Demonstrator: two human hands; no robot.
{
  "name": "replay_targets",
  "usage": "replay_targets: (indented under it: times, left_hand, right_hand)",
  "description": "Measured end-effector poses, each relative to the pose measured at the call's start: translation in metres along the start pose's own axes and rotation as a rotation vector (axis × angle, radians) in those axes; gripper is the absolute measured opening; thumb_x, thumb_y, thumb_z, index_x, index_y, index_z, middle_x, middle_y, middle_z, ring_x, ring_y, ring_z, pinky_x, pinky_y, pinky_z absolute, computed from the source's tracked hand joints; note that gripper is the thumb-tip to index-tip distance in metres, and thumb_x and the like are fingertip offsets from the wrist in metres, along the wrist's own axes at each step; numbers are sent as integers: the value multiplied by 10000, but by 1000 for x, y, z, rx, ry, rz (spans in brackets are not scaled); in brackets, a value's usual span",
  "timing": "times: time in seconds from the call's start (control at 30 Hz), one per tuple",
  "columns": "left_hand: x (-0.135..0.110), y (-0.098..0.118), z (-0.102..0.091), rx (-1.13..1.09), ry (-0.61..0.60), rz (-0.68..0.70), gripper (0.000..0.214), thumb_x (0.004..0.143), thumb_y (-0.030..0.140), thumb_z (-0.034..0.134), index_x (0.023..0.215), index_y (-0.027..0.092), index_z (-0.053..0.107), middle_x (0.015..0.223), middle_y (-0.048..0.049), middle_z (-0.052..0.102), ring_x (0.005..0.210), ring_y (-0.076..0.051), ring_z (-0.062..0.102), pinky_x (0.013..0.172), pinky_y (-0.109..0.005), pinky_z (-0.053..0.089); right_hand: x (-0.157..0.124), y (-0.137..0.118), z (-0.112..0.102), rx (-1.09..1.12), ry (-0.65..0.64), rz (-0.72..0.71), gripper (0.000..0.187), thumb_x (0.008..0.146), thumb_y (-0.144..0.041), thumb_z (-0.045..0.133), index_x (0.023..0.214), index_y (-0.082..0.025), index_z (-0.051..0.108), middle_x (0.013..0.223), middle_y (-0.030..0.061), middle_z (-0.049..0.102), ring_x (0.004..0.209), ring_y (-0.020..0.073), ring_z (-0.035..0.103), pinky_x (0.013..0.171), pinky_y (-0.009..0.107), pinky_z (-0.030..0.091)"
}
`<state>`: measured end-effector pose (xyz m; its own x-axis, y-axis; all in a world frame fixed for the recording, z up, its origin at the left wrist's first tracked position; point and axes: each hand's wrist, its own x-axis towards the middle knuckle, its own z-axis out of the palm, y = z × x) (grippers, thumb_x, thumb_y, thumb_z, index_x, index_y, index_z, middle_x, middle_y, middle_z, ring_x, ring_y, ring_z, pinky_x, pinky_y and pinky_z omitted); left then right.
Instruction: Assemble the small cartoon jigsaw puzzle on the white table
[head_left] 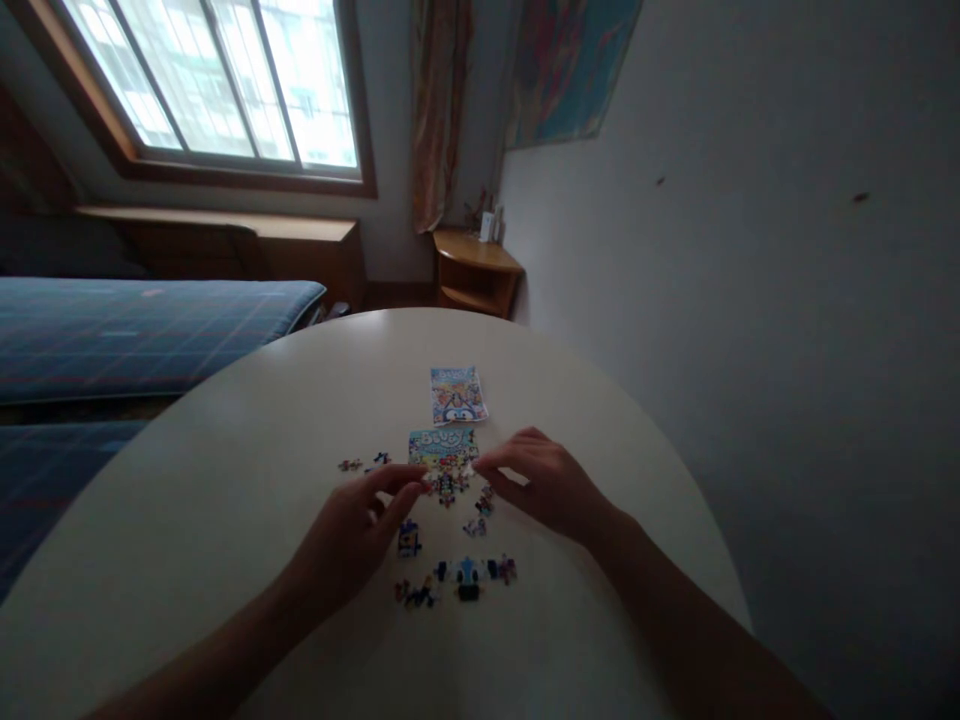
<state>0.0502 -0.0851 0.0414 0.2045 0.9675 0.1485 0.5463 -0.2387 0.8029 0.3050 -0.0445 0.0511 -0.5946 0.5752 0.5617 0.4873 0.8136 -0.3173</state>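
Note:
A printed card lettered "Bluey" lies between my hands, with a cluster of jigsaw puzzle pieces at its near edge. My left hand comes in from the left, thumb and forefinger pinched together beside that cluster. From the other side my right hand has its fingertips drawn together at the card's right edge. What either pinch holds is too small to make out. Joined pieces showing a blue-and-white face lie closer to me. A blue-and-orange piece rests by my left thumb.
Beyond the card lies a colourful picture pouch. Loose puzzle pieces are scattered nearer me, with more pieces to the left. The round white table stands beside a wall on the right and a blue plaid mattress.

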Motion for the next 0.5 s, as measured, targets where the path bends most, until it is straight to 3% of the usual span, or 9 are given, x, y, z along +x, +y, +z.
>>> replay_targets:
  times: [0.1,0.17,0.3,0.4,0.5]
  left_hand:
    - [-7,12,10,-221,-19,-30,333,890,444,547,1030,191,712,931,-76,769,764,-191,720,613,-261,568]
    - [-9,13,14,-320,-15,-82,310,859,429,600,993,171,711,825,-68,759,698,-180,713,562,-241,555]
    - [-7,9,17,-466,-2,-179,286,803,419,671,901,151,700,643,-33,710,545,-156,668,452,-214,509]
    - [-5,8,16,-499,39,-213,280,776,412,711,884,154,697,691,-51,738,599,-177,707,462,-214,517]
    - [-5,9,15,-510,39,-225,285,776,420,707,874,153,693,756,-81,763,654,-207,738,470,-223,525]
  right_hand:
    - [5,-21,11,138,42,-66,86,941,-206,594,988,-236,660,868,1,775,748,118,717,800,292,512]
    - [7,-29,19,197,64,-76,87,926,-190,612,974,-236,668,857,-2,779,736,116,723,789,280,529]
    - [8,-35,30,213,112,103,97,882,-194,656,930,-255,714,830,-7,781,750,138,728,764,280,560]
    - [8,-37,33,254,101,219,125,846,-222,695,963,-251,727,876,9,782,780,155,735,771,295,579]
    - [10,-38,32,333,104,225,174,831,-245,723,1005,-234,720,920,27,782,773,152,738,765,291,589]
